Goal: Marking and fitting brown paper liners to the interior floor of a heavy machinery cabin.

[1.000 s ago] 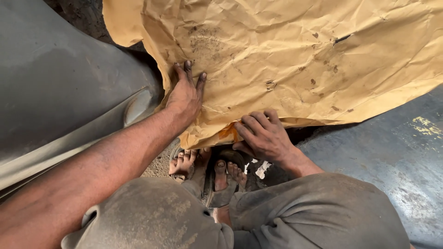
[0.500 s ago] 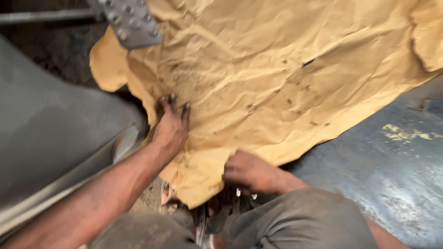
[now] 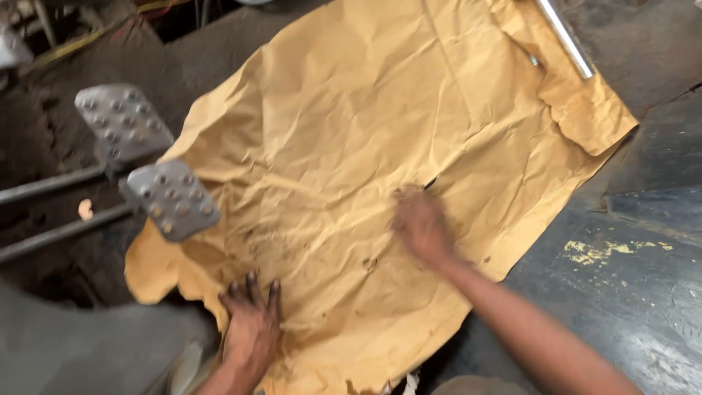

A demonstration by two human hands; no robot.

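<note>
Two metal pedals [image 3: 150, 168] now show to the left of our left hand [image 3: 251, 329], where half a second ago only one corner of one was in view. Our left grip lies spread, fingers flat on the near edge of the brown paper [image 3: 380, 132], pinning it to the floor [image 3: 643, 292]. Our right hand [image 3: 419, 223] has moved up from the paper's near edge to its middle, so we judge the sheet is being smoothed outward. That hand is blurred; we cannot tell whether its grip is spread or closed. Beyond it, a shiny metal rod [image 3: 563, 36] is cut off at the top, and whatever lies under the paper stays hidden.
</note>
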